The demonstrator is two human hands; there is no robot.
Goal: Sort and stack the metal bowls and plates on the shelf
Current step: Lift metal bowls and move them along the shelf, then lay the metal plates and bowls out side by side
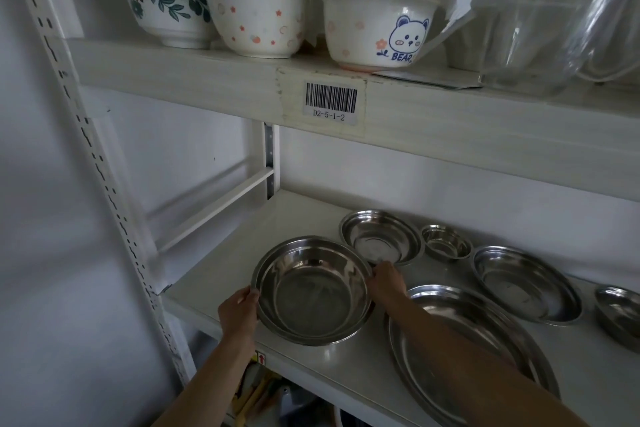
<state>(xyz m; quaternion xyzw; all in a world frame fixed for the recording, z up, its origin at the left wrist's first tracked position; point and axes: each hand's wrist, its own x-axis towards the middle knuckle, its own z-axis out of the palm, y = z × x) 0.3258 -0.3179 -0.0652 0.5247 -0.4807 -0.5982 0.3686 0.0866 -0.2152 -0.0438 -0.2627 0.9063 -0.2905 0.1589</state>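
Two hands [239,314] [387,280] grip one of six metal dishes [313,289].

Silver metal bowls [313,291], white shelf [221,274]

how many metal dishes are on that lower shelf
6: one held by both hands, one behind it, a tiny one, one right, a large front plate, one cut off.

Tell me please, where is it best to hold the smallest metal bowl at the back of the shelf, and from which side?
Probably by the rim, from above. The small bowl stands upright and open, and a bigger bowl sits close on its left, so a side approach looks cramped. Pinch the front rim, thumb inside.
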